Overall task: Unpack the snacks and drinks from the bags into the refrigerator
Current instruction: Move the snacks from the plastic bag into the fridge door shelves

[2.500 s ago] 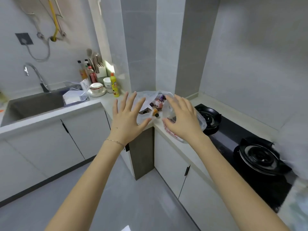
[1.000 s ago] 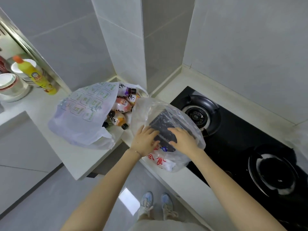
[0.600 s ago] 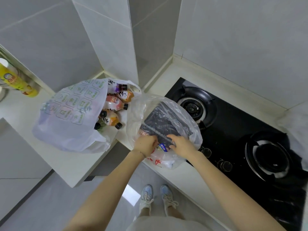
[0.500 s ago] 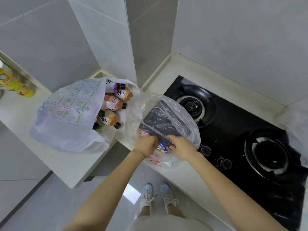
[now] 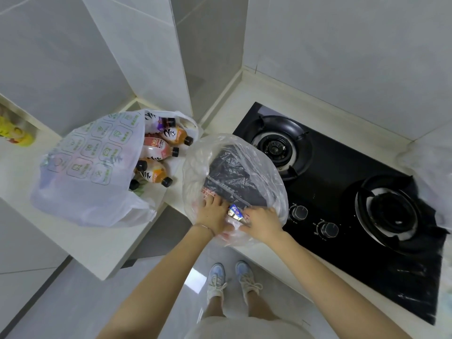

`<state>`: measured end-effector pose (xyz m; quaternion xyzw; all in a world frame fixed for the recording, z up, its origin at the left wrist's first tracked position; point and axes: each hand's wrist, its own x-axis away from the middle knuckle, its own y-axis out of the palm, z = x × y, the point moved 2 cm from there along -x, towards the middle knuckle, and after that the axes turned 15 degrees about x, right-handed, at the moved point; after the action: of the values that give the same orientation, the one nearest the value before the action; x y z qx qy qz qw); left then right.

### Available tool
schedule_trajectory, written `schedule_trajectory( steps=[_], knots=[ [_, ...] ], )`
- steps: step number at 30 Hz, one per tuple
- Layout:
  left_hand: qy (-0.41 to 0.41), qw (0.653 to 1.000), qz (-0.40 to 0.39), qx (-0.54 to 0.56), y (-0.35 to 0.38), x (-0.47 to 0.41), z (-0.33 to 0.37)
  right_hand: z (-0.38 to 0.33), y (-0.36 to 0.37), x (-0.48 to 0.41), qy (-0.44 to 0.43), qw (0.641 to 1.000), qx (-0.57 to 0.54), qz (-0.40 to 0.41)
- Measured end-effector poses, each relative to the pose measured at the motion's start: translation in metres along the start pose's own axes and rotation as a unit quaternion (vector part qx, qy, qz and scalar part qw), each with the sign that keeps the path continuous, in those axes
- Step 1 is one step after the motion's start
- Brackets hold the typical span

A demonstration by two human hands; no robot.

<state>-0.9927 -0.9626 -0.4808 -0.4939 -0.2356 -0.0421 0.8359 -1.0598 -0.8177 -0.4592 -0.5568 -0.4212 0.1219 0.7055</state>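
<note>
Translucent white with pale green square icons on the left bag. Orange and pink in its bottles, black caps, black-and-white striped labels. Red print on the clear bag (a dark grey packet showing through). Glossy black for the hob; yellow for the far bottle.

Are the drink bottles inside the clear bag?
No, the bottles lie in the printed white bag beside the clear bag.
</note>
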Motion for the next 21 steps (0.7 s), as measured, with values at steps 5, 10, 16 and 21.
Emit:
schedule_trajectory(
  steps=[5,10,16,21],
  knots=[
    [0.012,1.0,-0.005,0.022,0.002,0.005,0.001,-0.007,0.009,-0.001,0.002,1.0,0.016,-0.019],
    [0.018,0.999,-0.007,0.043,-0.004,0.009,-0.006,-0.01,0.013,-0.001,0.012,1.0,0.002,-0.011],
    [0.07,0.99,0.095,0.072,-0.02,0.009,-0.015,-0.014,0.003,-0.01,0.03,0.993,-0.107,0.032],
    [0.071,0.98,0.165,0.084,-0.04,0.009,-0.018,-0.01,-0.02,-0.015,0.043,0.969,-0.214,0.119]
  ],
)
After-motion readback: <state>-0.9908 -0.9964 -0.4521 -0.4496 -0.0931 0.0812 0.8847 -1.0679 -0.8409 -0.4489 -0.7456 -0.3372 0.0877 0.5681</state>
